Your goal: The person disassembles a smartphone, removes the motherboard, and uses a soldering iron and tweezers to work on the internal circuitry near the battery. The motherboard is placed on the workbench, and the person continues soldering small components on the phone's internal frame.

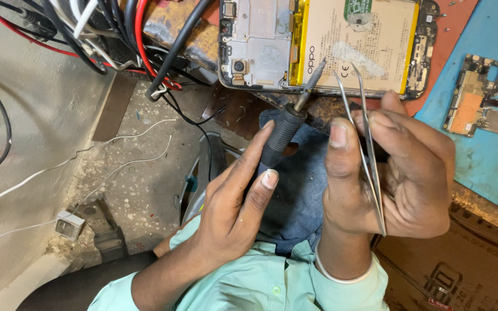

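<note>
Left hand (231, 201) gripping a black soldering iron (288, 124), long axis slanting up and right, tip at the opened phone (318, 43), seemingly touching its battery edge, right hand (399, 173) pinching metal tweezers (367, 144), points upward toward the phone, circuit board (476, 98) well apart on blue mat (491, 155)

Left hand (231, 207) grips soldering iron (288, 124), right hand (402, 173) pinches tweezers (367, 150), both tips near opened phone (324, 43)
</note>
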